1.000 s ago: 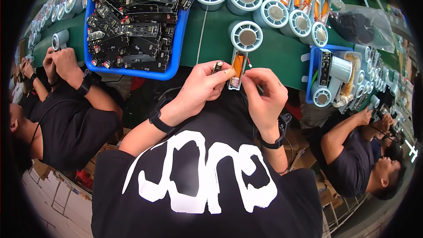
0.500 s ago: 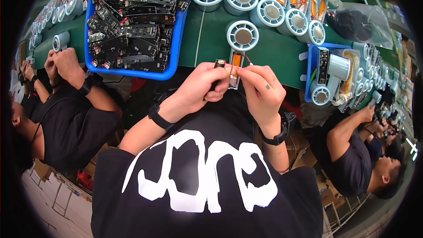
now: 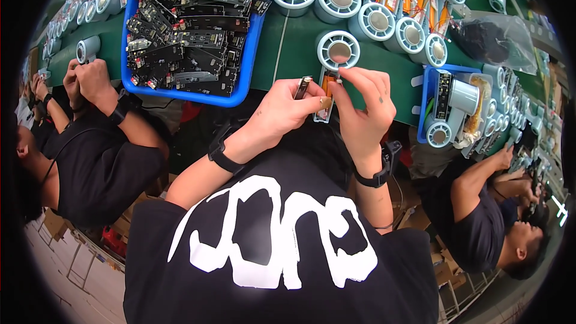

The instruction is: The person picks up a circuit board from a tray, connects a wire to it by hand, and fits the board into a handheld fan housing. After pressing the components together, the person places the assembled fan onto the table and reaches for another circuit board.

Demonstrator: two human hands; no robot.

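Observation:
A light-blue handheld fan body (image 3: 338, 52) lies on the bench in front of me, its round head away from me and its open handle toward me. An orange battery (image 3: 327, 83) shows inside that handle. My left hand (image 3: 283, 108) is closed around a narrow black circuit board (image 3: 303, 87), with the thumb reaching over the handle. My right hand (image 3: 367, 105) is at the handle's right side, thumb and index finger bent together just below the round head. Whatever lies between those fingertips is too small to make out.
A blue bin (image 3: 243, 81) full of black circuit boards stands at left. More fan bodies (image 3: 378, 21) with orange batteries line the back. A smaller blue tray (image 3: 427, 84) with parts sits at right, below a plastic bag (image 3: 498, 36). Co-workers (image 3: 102, 150) work on either side.
My right hand has moved up along the handle toward the round head. My left hand has shifted slightly right, its thumb now stretched across the handle. The red wire seen earlier is now mostly hidden.

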